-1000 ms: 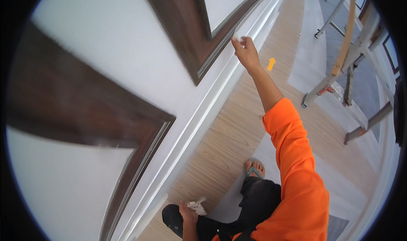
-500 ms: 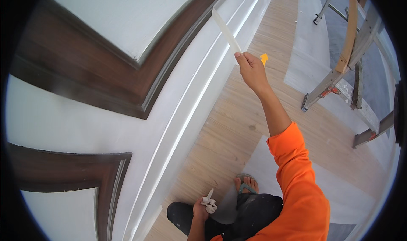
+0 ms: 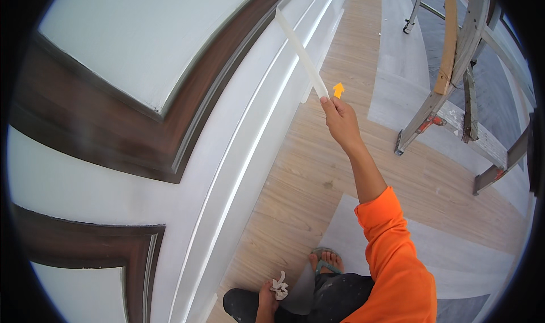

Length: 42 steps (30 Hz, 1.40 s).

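My right hand point(image 3: 340, 118) pinches the lower end of a long pale strip of masking tape point(image 3: 304, 56), which stretches up to the dark brown wood moulding point(image 3: 176, 141) on the white wall beside me. The strip bends near the moulding's edge and follows it upward. Down by my bent knee, my left hand point(image 3: 267, 297) grips a crumpled wad of pale tape point(image 3: 279, 286). Below the moulding runs a white stepped baseboard point(image 3: 227, 198).
On the right stands a metal ladder point(image 3: 420, 124) with a wooden strip point(image 3: 448, 50) against it. The wood-look floor point(image 3: 306, 192) carries pale sheeting point(image 3: 448, 238) and a yellow arrow marker point(image 3: 339, 89). My sandalled foot point(image 3: 326, 260) rests near the sheeting's edge.
My right hand has moved down and toward me, away from the moulding, drawing out a longer length of tape. My left hand has shifted slightly with the crumpled wad.
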Available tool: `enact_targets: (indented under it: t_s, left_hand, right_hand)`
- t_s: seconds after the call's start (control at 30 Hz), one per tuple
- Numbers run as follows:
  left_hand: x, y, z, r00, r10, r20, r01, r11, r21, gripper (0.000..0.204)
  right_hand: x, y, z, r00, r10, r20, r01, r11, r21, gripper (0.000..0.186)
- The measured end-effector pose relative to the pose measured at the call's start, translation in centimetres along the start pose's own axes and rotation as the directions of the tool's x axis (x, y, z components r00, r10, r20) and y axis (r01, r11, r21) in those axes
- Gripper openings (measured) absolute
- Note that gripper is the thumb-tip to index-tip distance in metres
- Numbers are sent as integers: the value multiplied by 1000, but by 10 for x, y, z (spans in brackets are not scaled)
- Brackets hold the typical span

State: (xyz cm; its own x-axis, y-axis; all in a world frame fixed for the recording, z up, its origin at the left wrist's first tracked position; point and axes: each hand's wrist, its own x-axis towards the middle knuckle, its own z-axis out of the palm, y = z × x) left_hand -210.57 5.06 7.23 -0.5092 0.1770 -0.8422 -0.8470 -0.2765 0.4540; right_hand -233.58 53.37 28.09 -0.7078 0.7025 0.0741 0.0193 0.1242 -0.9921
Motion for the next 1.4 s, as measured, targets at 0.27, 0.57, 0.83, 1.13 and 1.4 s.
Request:
enact_targets:
  t_s: [0.27,0.57,0.83,1.13,1.4]
  left_hand:
    - [12,-7,-6,998,6,-69,1,996,92,20]
    - [-41,46,67,931,-250,267,226,967,117,32]
    - [-33,30,60,955,-269,126,283,953,-111,27]
    - [-32,30,63,982,-161,-100,178,964,200,19]
    - [-26,25,53,942,-251,-221,229,966,-121,25]
  right_hand:
    - [-6,8,-12,1000,-23,-20,23,1000,-4,41]
    - [-20,30,-33,993,-44,-112,48,998,32,39]
    - [-36,38,-62,985,57,-164,-41,994,100,36]
    - [-46,38,-69,983,55,-178,-17,978,210,34]
    - [-56,43,-74,978,74,-197,-21,966,256,33]
